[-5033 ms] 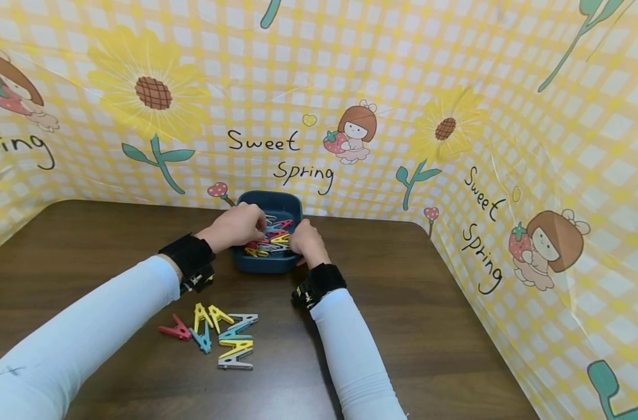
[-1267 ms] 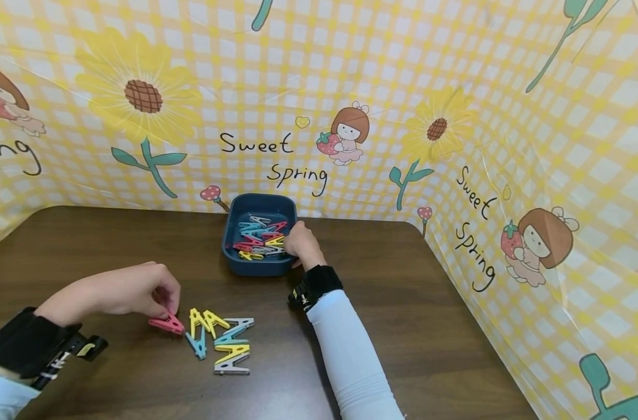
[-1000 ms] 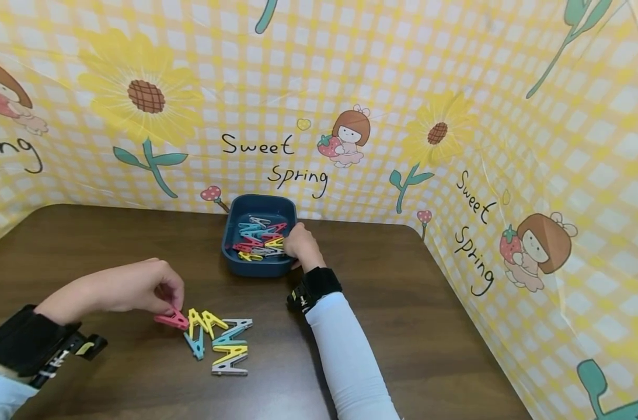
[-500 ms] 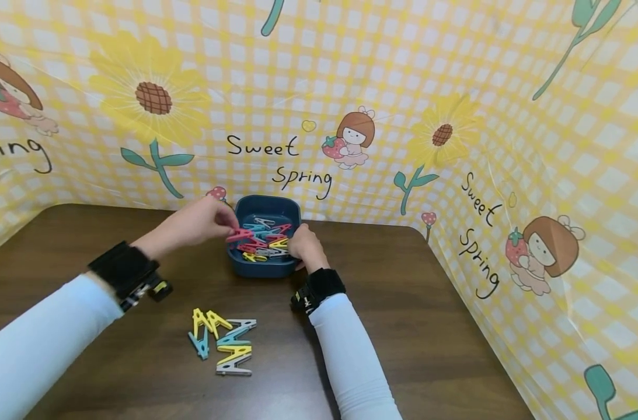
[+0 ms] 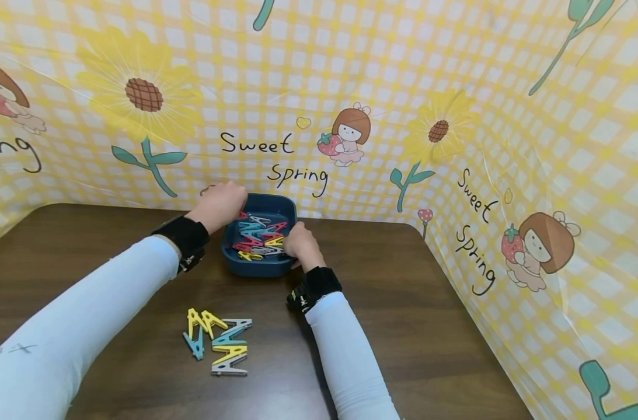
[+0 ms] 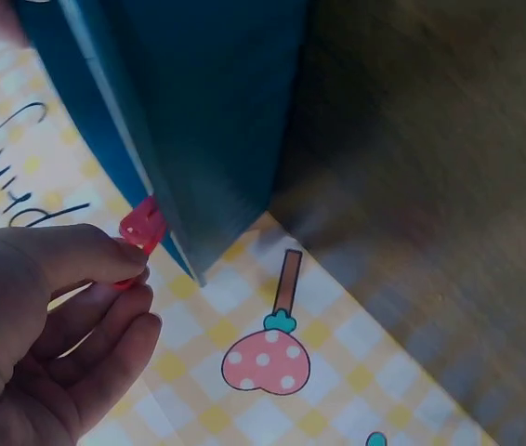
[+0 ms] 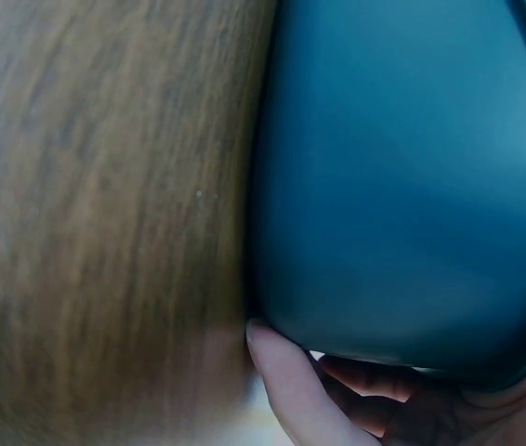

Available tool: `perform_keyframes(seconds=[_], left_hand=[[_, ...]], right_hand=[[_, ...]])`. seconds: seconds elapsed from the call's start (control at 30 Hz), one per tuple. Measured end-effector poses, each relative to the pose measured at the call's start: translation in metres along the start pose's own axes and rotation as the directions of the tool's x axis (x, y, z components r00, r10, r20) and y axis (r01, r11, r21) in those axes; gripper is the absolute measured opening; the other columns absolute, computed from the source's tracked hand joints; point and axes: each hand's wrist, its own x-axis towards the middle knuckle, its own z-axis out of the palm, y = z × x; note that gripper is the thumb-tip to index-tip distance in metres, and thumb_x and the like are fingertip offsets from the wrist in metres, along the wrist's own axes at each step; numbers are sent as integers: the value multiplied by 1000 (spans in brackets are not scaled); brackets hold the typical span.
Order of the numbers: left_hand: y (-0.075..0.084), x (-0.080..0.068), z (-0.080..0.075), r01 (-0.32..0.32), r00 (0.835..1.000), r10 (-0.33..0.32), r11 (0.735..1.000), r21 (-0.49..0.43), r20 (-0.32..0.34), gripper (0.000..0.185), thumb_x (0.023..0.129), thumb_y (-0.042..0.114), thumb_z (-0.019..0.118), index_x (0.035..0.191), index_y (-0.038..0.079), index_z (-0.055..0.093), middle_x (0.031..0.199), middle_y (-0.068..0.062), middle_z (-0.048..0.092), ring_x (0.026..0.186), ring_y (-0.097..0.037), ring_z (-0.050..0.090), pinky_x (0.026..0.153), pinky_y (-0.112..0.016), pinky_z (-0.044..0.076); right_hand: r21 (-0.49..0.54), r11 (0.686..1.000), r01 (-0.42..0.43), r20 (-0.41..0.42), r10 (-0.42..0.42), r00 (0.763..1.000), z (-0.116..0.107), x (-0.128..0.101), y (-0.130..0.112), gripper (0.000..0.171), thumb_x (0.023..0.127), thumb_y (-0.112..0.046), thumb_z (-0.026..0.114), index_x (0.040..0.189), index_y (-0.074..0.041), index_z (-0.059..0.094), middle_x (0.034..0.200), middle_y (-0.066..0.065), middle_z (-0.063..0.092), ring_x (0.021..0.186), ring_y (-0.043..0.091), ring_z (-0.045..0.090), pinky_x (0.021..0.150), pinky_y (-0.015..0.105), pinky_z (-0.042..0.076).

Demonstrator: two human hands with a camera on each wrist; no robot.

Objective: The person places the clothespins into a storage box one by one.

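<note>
A dark blue plastic box (image 5: 258, 268) stands at the back of the table, holding several red, blue, yellow and grey clothespins (image 5: 261, 239). Over its left rim, my left hand (image 5: 221, 203) pinches a red clothespin (image 6: 142, 221) between thumb and index finger; the left wrist view shows it right at the rim, its far end hidden behind the wall. My right hand (image 5: 301, 242) grips the box's right side. In the right wrist view the thumb (image 7: 291, 381) lies along the box wall, with the other fingers partly hidden behind.
Nearer the front, several yellow, blue and grey clothespins lie end to end in a bent zigzag line, with a blue clothespin (image 5: 194, 344) at its left end. A yellow checked cloth (image 5: 276, 87) rises along the brown table's (image 5: 392, 326) back and right edges.
My left hand left the box, pinched the red clothespin at the line's left end and carried it up to the box's left rim. The right hand stays on the box.
</note>
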Motion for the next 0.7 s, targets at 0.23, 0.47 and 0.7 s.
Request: perform_keyframes(seconds=[0.23,0.47,0.7], left_hand=[[6,7,10,-43,998,47,997,69,-44,10,102,1,68,104,-5,76,95,-20,78,86,-34,75,80,-52,65],[9,6,26,-125,989,134,984,129,-66,16,104,-6,62,100,-2,78,96,-22,77,89,-39,75,80,-54,65],[15,4,38,-200,974,216,962,185,-69,13,101,-5,69,96,1,80,91,-19,78,83,-34,75,79,-51,66]], right_hand=[[-22,1000,-8,-11,8,1000,2,2,0,64,115,-23,53,172,-13,24,163,24,51,116,38,73,67,44,68],[6,1000,-22,-2,22,1000,9,31,9,66,112,-22,55,170,-11,26,160,26,52,111,40,73,59,46,66],[-11,999,-31,0,31,1000,7,27,5,67,113,-20,54,171,-10,23,160,28,51,105,41,74,59,46,66]])
